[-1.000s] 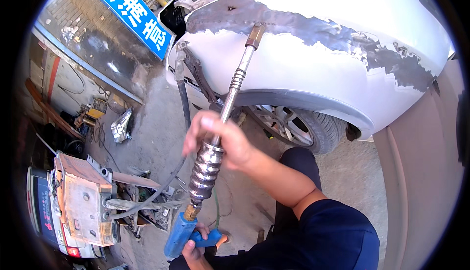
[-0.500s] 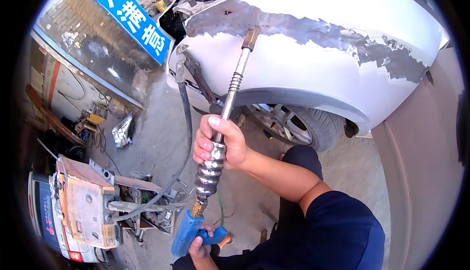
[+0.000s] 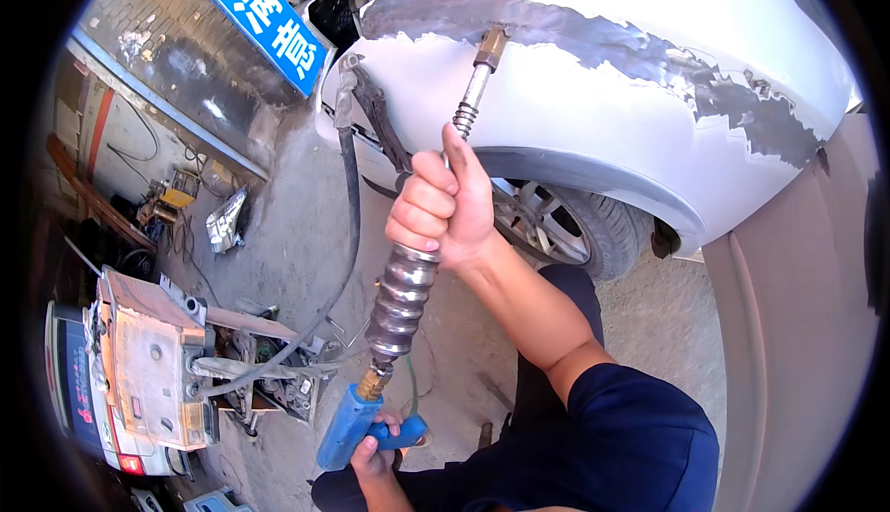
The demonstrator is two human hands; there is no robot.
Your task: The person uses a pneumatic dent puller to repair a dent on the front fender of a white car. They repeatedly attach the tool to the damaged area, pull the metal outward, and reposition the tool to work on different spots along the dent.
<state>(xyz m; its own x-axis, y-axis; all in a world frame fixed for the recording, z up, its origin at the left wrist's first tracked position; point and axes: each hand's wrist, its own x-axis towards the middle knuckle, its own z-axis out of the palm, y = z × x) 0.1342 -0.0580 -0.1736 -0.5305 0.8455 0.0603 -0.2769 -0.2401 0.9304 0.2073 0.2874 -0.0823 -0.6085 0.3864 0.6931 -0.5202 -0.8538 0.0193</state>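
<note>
My right hand (image 3: 443, 201) is closed around the shaft of a dent-pulling slide hammer (image 3: 473, 95), just above its ribbed metal weight (image 3: 404, 300). The thumb lies along the shaft, toward a small spring. Below, my left hand (image 3: 373, 456) grips the blue pistol-shaped handle (image 3: 349, 428) at the tool's rear; its fingers are partly hidden by the grip. A brass-coloured tip (image 3: 490, 46) at the front end meets a white car fender (image 3: 575, 113), at the lower edge of a sanded grey strip (image 3: 556, 25). Whether the tip is stuck to the metal I cannot tell.
A wheel (image 3: 556, 220) stands under the fender, beside my leg. At the left, a worn box-shaped machine (image 3: 153, 354) sends a thick cable (image 3: 352, 206) to a clamp on the car's front. A blue sign (image 3: 269, 20) leans behind. An open brownish panel (image 3: 807, 308) borders the right.
My right hand has moved up the shaft toward the fender, and its thumb now points along it. The left hand keeps its grip on the blue handle. The whole view has shifted slightly.
</note>
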